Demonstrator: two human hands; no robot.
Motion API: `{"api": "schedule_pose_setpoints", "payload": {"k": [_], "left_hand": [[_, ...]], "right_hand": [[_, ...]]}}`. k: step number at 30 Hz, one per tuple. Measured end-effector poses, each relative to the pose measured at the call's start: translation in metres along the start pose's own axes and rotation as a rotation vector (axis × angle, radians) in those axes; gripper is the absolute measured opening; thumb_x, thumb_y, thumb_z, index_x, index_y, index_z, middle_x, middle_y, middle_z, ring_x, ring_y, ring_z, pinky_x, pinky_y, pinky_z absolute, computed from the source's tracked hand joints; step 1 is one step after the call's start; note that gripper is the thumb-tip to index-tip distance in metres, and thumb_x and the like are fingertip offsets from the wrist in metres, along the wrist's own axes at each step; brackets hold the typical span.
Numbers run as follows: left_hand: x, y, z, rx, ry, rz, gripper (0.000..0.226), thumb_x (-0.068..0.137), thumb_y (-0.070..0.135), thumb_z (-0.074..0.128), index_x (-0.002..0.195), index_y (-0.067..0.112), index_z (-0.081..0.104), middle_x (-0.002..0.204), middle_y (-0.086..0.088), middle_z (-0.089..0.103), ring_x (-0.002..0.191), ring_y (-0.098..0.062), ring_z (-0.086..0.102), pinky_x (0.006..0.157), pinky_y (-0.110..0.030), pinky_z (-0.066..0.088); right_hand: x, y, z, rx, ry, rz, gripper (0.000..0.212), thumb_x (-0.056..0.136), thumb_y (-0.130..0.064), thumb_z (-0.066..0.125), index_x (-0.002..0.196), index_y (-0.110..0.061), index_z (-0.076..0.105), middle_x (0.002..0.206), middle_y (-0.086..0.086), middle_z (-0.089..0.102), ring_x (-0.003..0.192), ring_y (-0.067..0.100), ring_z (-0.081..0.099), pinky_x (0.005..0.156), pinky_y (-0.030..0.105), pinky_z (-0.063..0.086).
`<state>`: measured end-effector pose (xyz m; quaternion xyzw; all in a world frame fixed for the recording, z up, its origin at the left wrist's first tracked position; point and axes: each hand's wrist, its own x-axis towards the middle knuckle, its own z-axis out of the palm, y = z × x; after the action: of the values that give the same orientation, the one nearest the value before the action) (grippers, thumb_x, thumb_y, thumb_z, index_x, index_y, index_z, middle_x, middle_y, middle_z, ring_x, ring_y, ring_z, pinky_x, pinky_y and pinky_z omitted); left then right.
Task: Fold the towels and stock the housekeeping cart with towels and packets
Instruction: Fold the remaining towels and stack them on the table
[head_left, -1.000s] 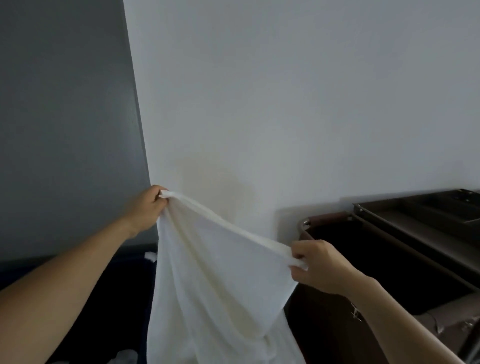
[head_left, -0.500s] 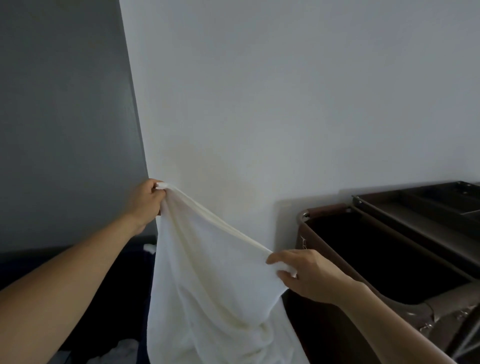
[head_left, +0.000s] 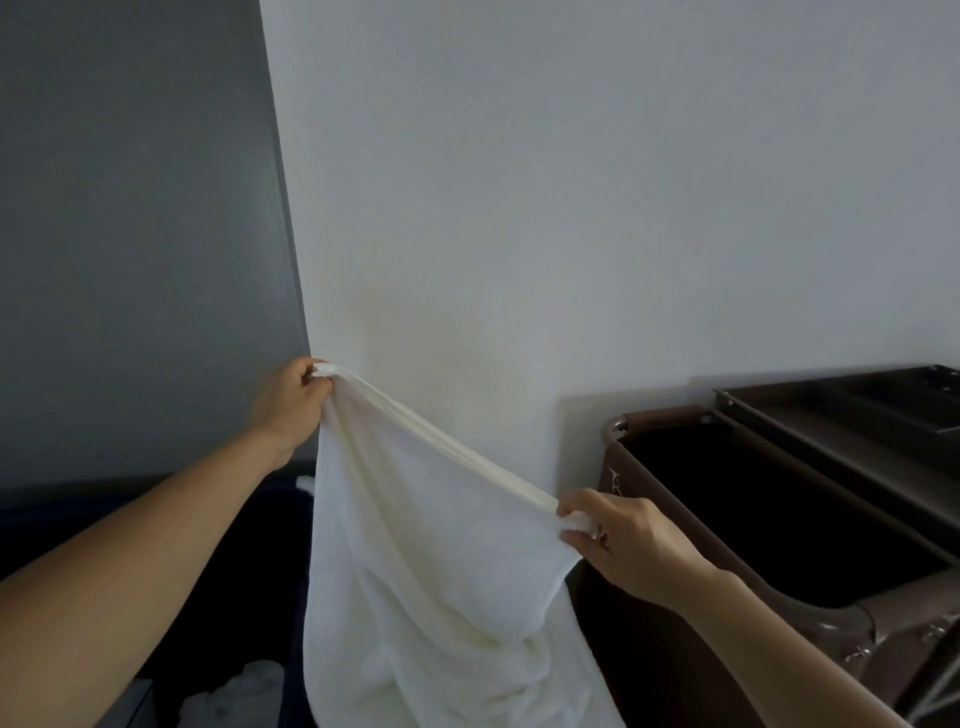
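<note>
A white towel (head_left: 431, 582) hangs in the air in front of a pale wall, its top edge stretched between my hands. My left hand (head_left: 291, 405) grips one upper corner, held high at the wall's corner. My right hand (head_left: 618, 540) pinches the other end of the top edge, lower and to the right. The towel's lower part runs out of view at the bottom. The brown housekeeping cart (head_left: 649, 421) stands at the right, with a dark open bag compartment just behind my right hand.
A dark tray top (head_left: 857, 405) with dividers sits on the cart at the far right. More white cloth (head_left: 234, 696) lies low at the bottom left in a dark bin. A grey wall panel (head_left: 135, 234) fills the left side.
My right hand slid along the towel's top edge, first inward to the left, then back out to the right, pulling the edge taut again. My left hand kept its grip on its corner.
</note>
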<state>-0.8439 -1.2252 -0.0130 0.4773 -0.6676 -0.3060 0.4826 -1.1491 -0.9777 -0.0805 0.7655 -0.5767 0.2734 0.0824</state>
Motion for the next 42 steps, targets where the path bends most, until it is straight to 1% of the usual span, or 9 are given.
{"api": "schedule_pose_setpoints", "payload": {"k": [7,12,18,22,26,32,35,39,42], "left_hand": [[-0.004,-0.002,-0.003,0.023,-0.023,-0.021,0.018,0.095,0.01,0.048,0.106,0.017,0.06,0.102,-0.006,0.063,0.102,-0.034,0.06,0.092,-0.054,0.052],[-0.009,-0.003,-0.001,0.043,-0.036,-0.008,0.017,0.095,0.011,0.049,0.107,0.018,0.06,0.1,-0.004,0.063,0.1,-0.031,0.059,0.092,-0.052,0.052],[-0.014,0.0,0.005,0.067,-0.031,0.027,0.017,0.096,0.013,0.049,0.108,0.017,0.061,0.103,-0.009,0.065,0.085,-0.024,0.059,0.084,-0.046,0.052],[-0.015,0.016,0.01,0.067,-0.079,0.127,0.017,0.097,0.015,0.049,0.11,0.017,0.061,0.101,-0.005,0.065,0.082,-0.018,0.059,0.078,-0.044,0.053],[-0.008,0.038,0.006,0.062,-0.082,0.225,0.022,0.092,0.026,0.05,0.109,0.02,0.062,0.096,0.007,0.064,0.087,-0.019,0.061,0.077,-0.045,0.055],[0.053,0.089,-0.039,-0.001,0.085,0.189,0.034,0.072,0.038,0.046,0.095,0.017,0.06,0.093,-0.015,0.063,0.093,-0.042,0.061,0.079,-0.049,0.051],[0.078,0.129,-0.064,-0.136,0.148,0.194,0.028,0.069,0.042,0.05,0.081,0.018,0.056,0.084,-0.008,0.062,0.084,-0.029,0.059,0.072,-0.043,0.049],[0.085,0.151,-0.082,-0.253,0.056,0.156,0.013,0.093,0.016,0.051,0.081,0.02,0.055,0.082,-0.003,0.057,0.078,-0.022,0.057,0.055,-0.031,0.051],[0.085,0.146,-0.098,-0.178,-0.085,0.129,0.019,0.096,0.01,0.051,0.078,0.015,0.054,0.083,-0.006,0.058,0.074,-0.02,0.059,0.064,-0.038,0.056]], "right_hand": [[-0.004,0.0,0.004,-0.058,0.151,-0.124,0.008,0.089,-0.014,0.069,0.096,-0.015,0.07,0.091,-0.004,0.071,0.068,0.007,0.066,0.07,-0.006,0.033],[-0.008,0.001,0.007,-0.026,0.176,-0.138,0.017,0.075,-0.009,0.083,0.08,-0.014,0.067,0.081,-0.005,0.068,0.064,-0.007,0.049,0.064,-0.01,0.028],[-0.01,0.013,0.014,-0.105,-0.113,-0.088,0.005,0.081,-0.02,0.074,0.086,-0.02,0.072,0.08,-0.01,0.064,0.066,-0.006,0.049,0.062,-0.005,0.027],[-0.013,0.025,0.033,-0.136,-0.326,0.009,0.022,0.093,-0.044,0.051,0.104,-0.029,0.063,0.097,-0.018,0.053,0.083,-0.001,0.051,0.073,0.004,0.033],[-0.008,0.019,0.033,0.015,-0.471,0.127,0.02,0.094,-0.054,0.054,0.085,-0.037,0.053,0.082,-0.021,0.05,0.074,-0.003,0.052,0.069,0.01,0.037],[0.095,0.025,-0.098,0.128,0.281,0.446,0.033,0.081,-0.024,0.078,0.066,-0.03,0.049,0.06,-0.008,0.056,0.051,0.008,0.051,0.052,0.023,0.039],[0.159,0.011,-0.164,0.297,0.526,0.422,0.032,0.08,-0.014,0.076,0.068,-0.029,0.05,0.069,-0.005,0.06,0.042,0.011,0.06,0.043,0.019,0.039],[0.202,0.001,-0.188,0.62,0.531,0.525,0.022,0.089,-0.006,0.065,0.084,-0.019,0.048,0.077,0.009,0.058,0.044,0.023,0.064,0.036,0.024,0.037],[0.214,-0.005,-0.196,0.638,0.512,0.545,0.024,0.09,0.0,0.064,0.084,-0.015,0.047,0.075,0.009,0.054,0.041,0.017,0.057,0.043,0.029,0.042]]}}
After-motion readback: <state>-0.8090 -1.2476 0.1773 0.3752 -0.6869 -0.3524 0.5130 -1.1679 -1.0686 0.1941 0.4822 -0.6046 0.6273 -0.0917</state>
